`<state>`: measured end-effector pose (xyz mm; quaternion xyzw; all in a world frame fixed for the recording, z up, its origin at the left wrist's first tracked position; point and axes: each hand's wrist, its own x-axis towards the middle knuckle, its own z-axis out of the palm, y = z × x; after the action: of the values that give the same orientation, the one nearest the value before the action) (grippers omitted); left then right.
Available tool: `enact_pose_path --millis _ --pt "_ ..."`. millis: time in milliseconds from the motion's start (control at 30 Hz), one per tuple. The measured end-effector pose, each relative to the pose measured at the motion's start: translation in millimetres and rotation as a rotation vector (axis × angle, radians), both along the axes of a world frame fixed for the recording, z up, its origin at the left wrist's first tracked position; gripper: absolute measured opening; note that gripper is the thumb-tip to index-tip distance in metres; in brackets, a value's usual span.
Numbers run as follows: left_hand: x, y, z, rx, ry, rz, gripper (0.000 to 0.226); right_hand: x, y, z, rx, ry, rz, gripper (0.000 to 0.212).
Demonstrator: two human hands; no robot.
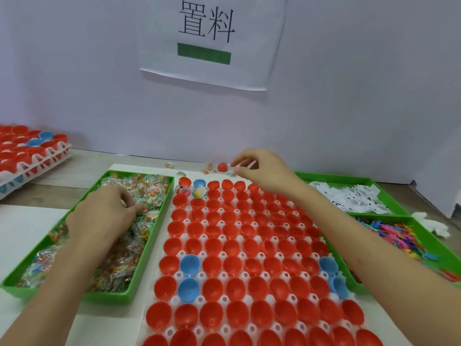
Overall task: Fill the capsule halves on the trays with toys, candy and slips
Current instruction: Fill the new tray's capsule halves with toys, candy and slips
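Observation:
A white tray [204, 237] in front of me holds several rows of open red capsule halves [232, 265] and a few blue ones [189, 264]. Two halves at its far left corner hold items [199, 192]. My left hand [107, 211] reaches into the green bin of candy packets [139, 196] and its fingers curl among them. My right hand [259, 171] hovers past the tray's far edge, pinching a small pale piece between thumb and fingers. A loose red capsule half [222, 167] lies on the table just left of it.
On the right stand a green bin of white paper slips [349, 198] and a green bin of coloured plastic toys [399, 236]. Stacked trays of capsule halves [27, 151] sit far left. Loose candy packets [174, 168] lie near the wall, which bears a paper sign [209, 38].

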<state>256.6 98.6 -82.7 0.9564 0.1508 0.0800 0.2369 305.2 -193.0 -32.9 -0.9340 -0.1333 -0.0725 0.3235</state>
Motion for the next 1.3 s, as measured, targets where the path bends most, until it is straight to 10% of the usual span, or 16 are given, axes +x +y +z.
enact_pose_path --millis 300,633,900,1300 --pt "10 11 -3 -0.077 -0.159 -0.059 0.031 -15 -166 -37 -0.271 0.257 -0.553 0.009" --pt "1 5 14 -0.181 -0.247 -0.164 0.036 -29 -186 -40 0.017 -0.034 -0.600 0.012" --pt "-24 -40 48 -0.311 -0.333 -0.296 0.045 -39 -197 -41 -0.296 0.193 -0.578 0.029" --pt "-69 -126 61 -0.506 -0.201 -0.622 0.034 -49 -206 -49 -0.185 -0.097 -0.572 0.045"
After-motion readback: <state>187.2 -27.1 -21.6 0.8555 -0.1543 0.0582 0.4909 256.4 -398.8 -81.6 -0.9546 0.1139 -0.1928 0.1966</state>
